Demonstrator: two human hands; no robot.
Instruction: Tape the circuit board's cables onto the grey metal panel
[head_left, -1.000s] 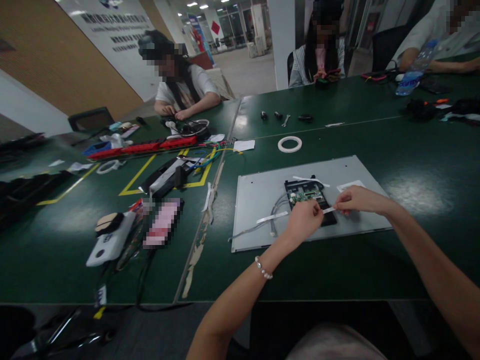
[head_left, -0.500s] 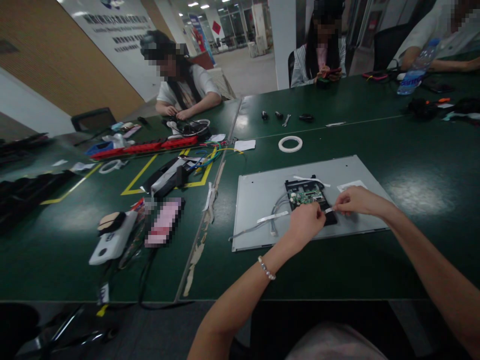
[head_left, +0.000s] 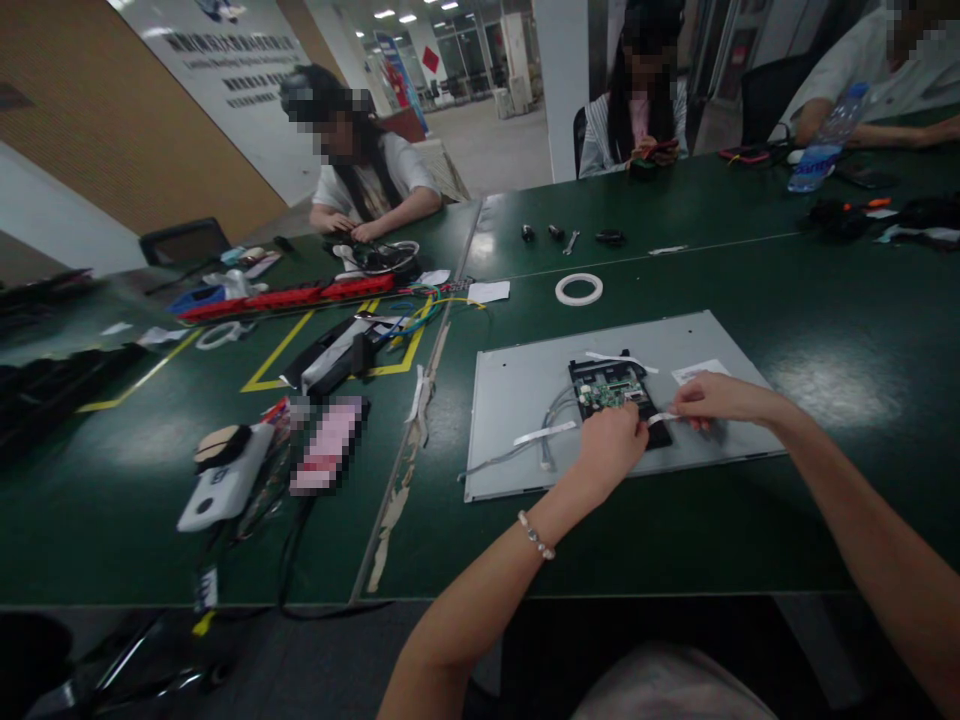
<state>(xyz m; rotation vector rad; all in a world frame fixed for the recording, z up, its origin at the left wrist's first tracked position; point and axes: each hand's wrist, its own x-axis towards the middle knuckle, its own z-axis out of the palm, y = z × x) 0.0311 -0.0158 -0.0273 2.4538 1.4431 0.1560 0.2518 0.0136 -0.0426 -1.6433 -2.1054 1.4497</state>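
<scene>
A grey metal panel (head_left: pixel 517 400) lies flat on the green table in front of me. On it sits a small black tray with a green circuit board (head_left: pixel 609 390), grey cables running off to its left. My left hand (head_left: pixel 611 445) and my right hand (head_left: pixel 709 398) each pinch one end of a short white tape strip (head_left: pixel 661 418) stretched between them over the near edge of the board. Both hands are closed in a pinch. Other white tape strips (head_left: pixel 544 434) stick to the panel.
A white tape roll (head_left: pixel 579 289) lies beyond the panel. At left are a phone (head_left: pixel 326 445), a white device (head_left: pixel 225 480), cables and red bars (head_left: pixel 300 296). Small tools (head_left: pixel 570 238) lie further back. Other people sit at the far side; a water bottle (head_left: pixel 825 140) stands at right.
My hands have shifted very slightly and still hold the tape strip stretched between them; the view has moved a little.
</scene>
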